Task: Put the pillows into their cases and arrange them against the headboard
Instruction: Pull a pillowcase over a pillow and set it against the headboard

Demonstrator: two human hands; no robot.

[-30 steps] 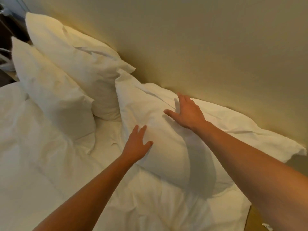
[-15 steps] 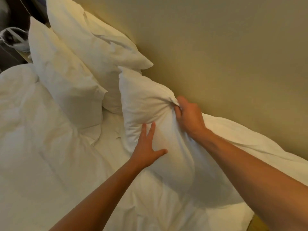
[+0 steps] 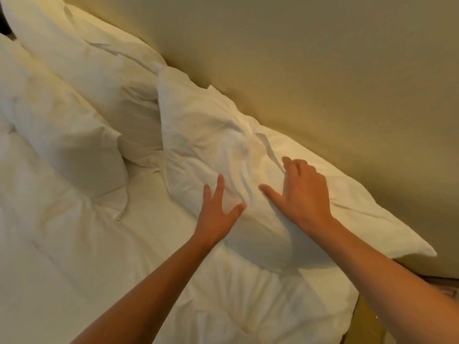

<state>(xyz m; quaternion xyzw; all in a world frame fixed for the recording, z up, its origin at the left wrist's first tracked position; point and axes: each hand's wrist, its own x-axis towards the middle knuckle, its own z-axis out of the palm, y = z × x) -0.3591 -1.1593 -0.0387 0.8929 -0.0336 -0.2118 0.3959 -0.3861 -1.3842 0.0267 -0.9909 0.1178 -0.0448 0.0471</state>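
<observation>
White plain pillows (image 3: 213,135), white duvet (image 3: 99,244); beige plain headboard (image 3: 323,70).

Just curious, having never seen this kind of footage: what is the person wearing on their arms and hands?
Nothing that shows. Both forearms are bare up to the frame's edge, with no sleeves. The left hand and right hand carry no gloves, rings, watch or bracelet.

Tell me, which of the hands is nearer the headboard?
Right. The right hand rests high on the pillow, close below the headboard; the left hand lies lower, toward the duvet.
</observation>
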